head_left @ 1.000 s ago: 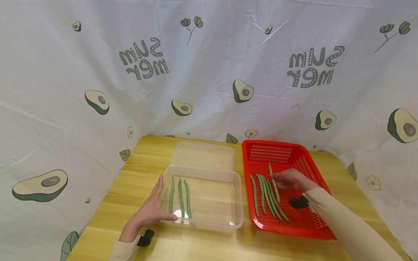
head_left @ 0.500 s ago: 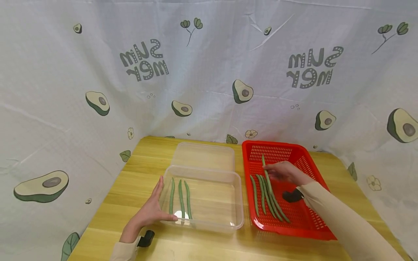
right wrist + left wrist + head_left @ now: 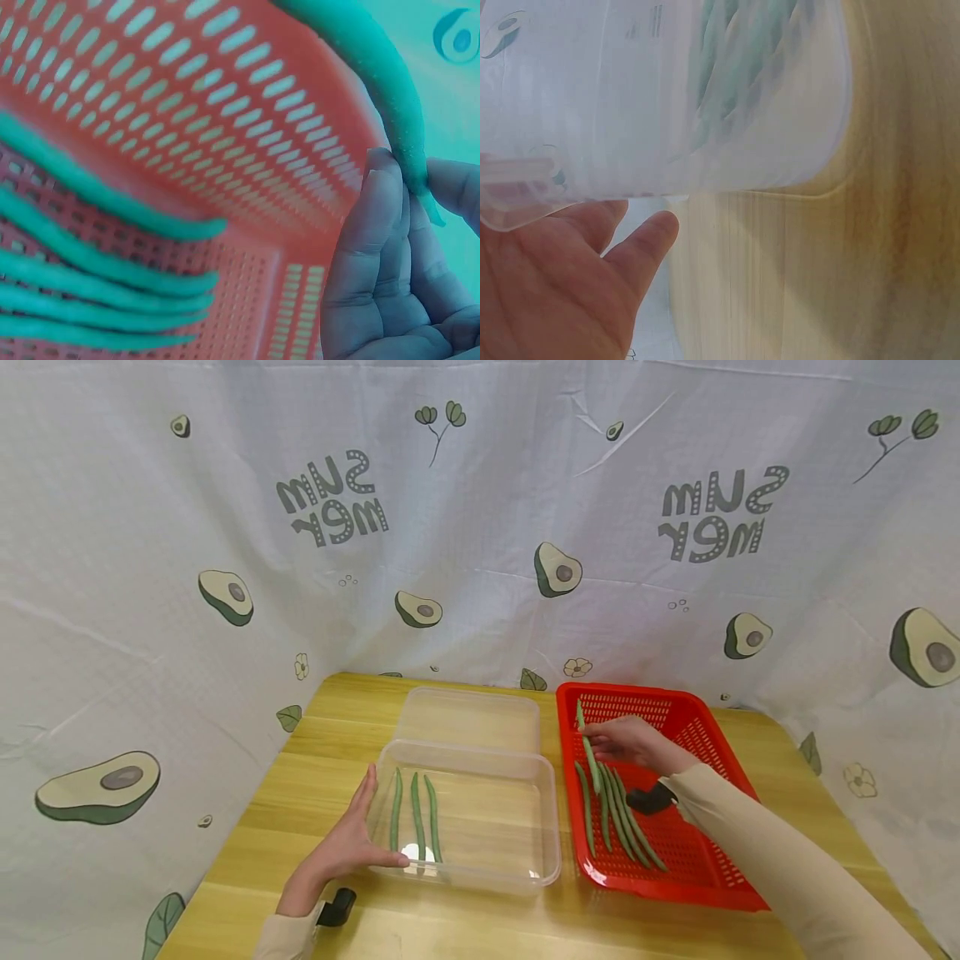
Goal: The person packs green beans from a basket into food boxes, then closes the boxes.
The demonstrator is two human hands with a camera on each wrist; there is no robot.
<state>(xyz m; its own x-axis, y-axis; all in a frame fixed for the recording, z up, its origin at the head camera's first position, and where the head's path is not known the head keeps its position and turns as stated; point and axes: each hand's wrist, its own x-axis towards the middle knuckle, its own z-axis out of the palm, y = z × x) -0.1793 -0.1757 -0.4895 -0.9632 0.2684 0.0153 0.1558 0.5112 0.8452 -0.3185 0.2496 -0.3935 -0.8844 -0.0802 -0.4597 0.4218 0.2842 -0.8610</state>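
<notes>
My right hand (image 3: pixel 630 742) pinches a green bean (image 3: pixel 590 764) above the left side of the red basket (image 3: pixel 660 888). In the right wrist view, thumb and fingertips hold this bean (image 3: pixel 386 82) close to one tip. Several more green beans (image 3: pixel 622 827) lie side by side on the basket floor. My left hand (image 3: pixel 347 843) rests against the left end of a clear plastic box (image 3: pixel 495 878), its thumb along the front rim and its fingers extended up the left side. Inside that box, three green beans (image 3: pixel 417 814) lie lengthwise on the left.
Behind the box lies a flat clear lid (image 3: pixel 468 718). Everything stands on a wood-grain table (image 3: pixel 285 785). A white curtain (image 3: pixel 480 527) printed with avocados hangs behind and on both sides. The basket's raised walls stand close right of the box.
My right hand has lifted the green bean off the others and carried it left and toward the back of the basket. The left hand and the box have stayed in place.
</notes>
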